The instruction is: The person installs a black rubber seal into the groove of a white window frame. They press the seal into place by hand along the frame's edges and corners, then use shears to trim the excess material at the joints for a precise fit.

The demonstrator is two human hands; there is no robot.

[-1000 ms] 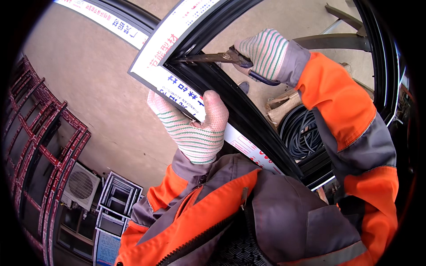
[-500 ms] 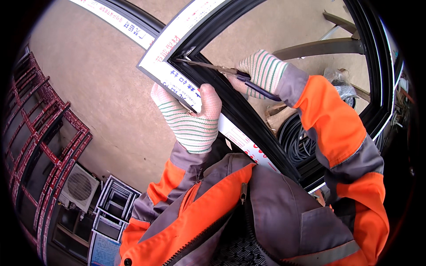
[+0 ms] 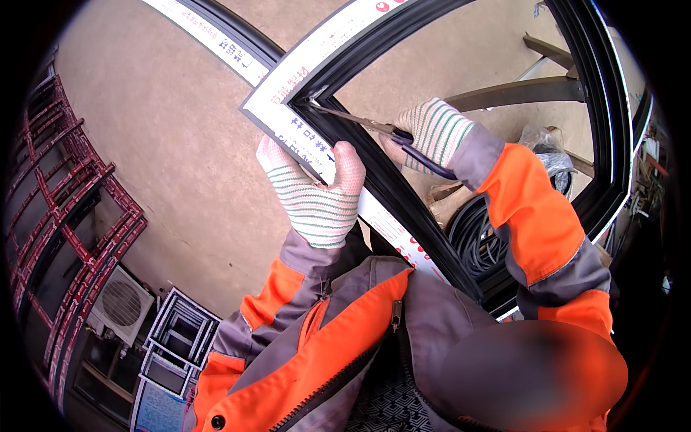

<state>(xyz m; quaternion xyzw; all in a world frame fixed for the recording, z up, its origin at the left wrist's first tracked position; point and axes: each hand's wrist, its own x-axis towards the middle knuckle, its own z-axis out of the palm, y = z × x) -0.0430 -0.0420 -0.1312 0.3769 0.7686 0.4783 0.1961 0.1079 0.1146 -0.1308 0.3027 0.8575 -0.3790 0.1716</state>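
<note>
A black window frame (image 3: 399, 209) with white printed protective film (image 3: 284, 108) on its face lies in front of me, one mitred corner pointing left. My left hand (image 3: 313, 194), in a striped knit glove, is closed round the frame's edge just below that corner, thumb on top. In my right hand (image 3: 432, 137), gloved alike, is a pair of scissors (image 3: 417, 153) with dark handles. Their long, dull blades cross the frame's black inner channel, and the tip reaches into the inside corner. My fingers hide part of the handles.
Under the frame's opening lie a coil of black cable or hose (image 3: 479, 234), clear plastic wrapping (image 3: 551, 155) and a curved metal bar (image 3: 515, 92). Left are red-wrapped metal frames (image 3: 61, 209), an air-conditioner unit (image 3: 121, 306) and stacked small frames (image 3: 176, 327). Another film-covered profile (image 3: 223, 43) extends behind the corner.
The frame corner, both hands and the scissors sit slightly farther right and lower in the view. Both grips look unchanged, with the blade tip still at the inside corner.
</note>
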